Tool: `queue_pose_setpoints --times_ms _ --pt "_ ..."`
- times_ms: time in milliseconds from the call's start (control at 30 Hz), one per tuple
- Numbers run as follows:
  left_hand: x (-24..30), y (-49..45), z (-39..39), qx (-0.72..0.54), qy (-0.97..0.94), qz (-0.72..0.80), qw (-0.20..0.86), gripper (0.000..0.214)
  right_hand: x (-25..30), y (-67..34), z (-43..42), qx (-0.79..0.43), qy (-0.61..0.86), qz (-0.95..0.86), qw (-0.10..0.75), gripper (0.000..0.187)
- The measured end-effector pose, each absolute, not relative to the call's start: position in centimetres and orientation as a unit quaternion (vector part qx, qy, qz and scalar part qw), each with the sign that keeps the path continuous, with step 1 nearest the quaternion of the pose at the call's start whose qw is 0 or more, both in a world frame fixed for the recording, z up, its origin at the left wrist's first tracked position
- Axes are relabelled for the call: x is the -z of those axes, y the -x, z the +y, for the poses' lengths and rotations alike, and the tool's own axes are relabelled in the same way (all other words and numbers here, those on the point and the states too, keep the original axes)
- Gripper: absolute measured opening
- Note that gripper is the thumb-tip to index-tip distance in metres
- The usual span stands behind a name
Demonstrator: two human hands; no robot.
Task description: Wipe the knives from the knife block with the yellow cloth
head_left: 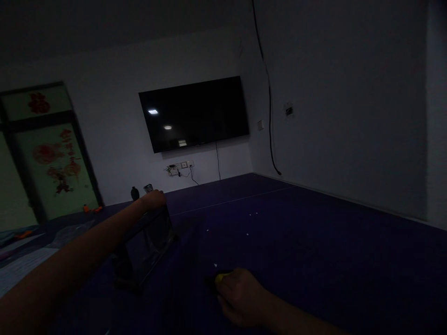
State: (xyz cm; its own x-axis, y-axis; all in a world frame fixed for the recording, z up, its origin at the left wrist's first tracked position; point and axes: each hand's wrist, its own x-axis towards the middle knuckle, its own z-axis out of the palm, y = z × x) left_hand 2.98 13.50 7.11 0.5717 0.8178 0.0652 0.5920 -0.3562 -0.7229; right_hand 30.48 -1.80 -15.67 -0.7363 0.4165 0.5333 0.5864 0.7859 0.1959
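The room is dim. My left hand (155, 199) is stretched forward, its fingers closed over the top of a dark box-like frame with see-through sides (148, 246). That frame stands on the purple-blue covered surface (296, 242). Lower down, my right hand (240, 298) is closed around a small yellow and black object (220, 278) held low at the surface; its kind is hidden by my fingers and the dark. Just beyond it lies a small white scrap (215, 265). A few more white specks (247, 234) are scattered farther off.
Behind the left hand stand a dark vase-like object (134, 193) and a small item (148, 188). Papers (28, 270), clear plastic (70, 232) and orange items (92, 209) lie at left. Beyond are a wall television (195, 114), sockets with cables (179, 166) and a hanging black cable (270, 107).
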Motion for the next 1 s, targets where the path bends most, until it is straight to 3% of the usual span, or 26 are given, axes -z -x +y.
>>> queue_pose_setpoints --times_ms 100,200,233,300,367,467,667,1000 --pt "-7.6 -3.0 11.5 -0.044 0.785 -0.469 0.402 0.025 15.6 -30.5 -1.9 0.18 0.28 -0.913 0.236 0.01" --pt "-8.5 -2.0 9.4 0.127 0.696 -0.545 0.45 0.049 15.5 -30.5 -1.9 0.182 0.276 -0.915 0.231 0.01" --pt "-8.9 -1.4 9.0 0.248 0.628 -0.593 0.439 0.058 15.5 -30.5 -1.9 0.182 0.275 -0.915 0.231 0.01" --pt "-9.7 -0.2 8.4 0.388 0.539 -0.678 0.315 0.08 15.5 -30.5 -1.9 0.185 0.275 -0.915 0.231 0.011" --pt "-10.2 1.0 8.1 0.374 0.556 -0.741 0.051 0.083 15.6 -30.5 -1.8 0.185 0.277 -0.914 0.23 0.012" --pt "-9.9 1.9 7.9 0.354 0.589 -0.724 -0.061 0.064 15.6 -30.5 -1.9 0.18 0.283 -0.914 0.229 0.013" --pt "-9.4 1.6 7.4 0.412 0.601 -0.678 -0.09 0.053 15.3 -30.5 -2.0 0.164 0.28 -0.916 0.235 0.015" --pt "-19.0 0.1 5.9 0.532 0.611 -0.585 -0.04 0.051 15.3 -30.5 -2.0 0.167 0.274 -0.917 0.235 0.016"
